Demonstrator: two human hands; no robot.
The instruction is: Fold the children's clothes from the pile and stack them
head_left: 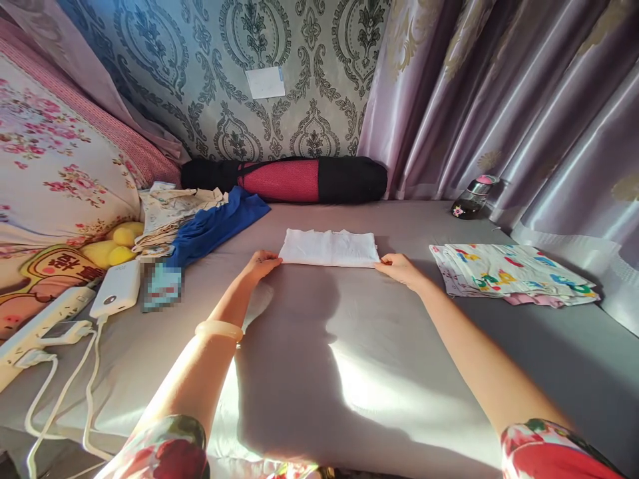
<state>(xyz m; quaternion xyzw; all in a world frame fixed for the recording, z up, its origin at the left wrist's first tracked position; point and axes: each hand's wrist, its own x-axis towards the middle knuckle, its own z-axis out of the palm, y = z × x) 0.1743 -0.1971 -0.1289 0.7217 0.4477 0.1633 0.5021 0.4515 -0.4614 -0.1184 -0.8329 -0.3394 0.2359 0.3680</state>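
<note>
A white folded cloth (329, 248) lies as a flat, wide strip on the grey bed sheet (294, 332). At its near left corner, my left hand (263, 264) pinches the edge between thumb and fingers. My right hand (398, 269) grips the near right corner in the same way. Both arms reach forward, and a pale bangle (219, 330) circles my left wrist. To the right sits a folded stack of printed cloths (514, 273), apart from my right hand. A blue garment (219, 223) lies beyond my left hand in a loose pile with patterned clothes (174, 211).
A black and red rolled bag (284, 179) lies along the wall. A bottle (472, 197) stands near the curtain (449, 100). On the left are a power strip (44, 326), a white power bank (116, 288), cables (92, 386), yellow plush (117, 246) and a floral cushion (60, 146).
</note>
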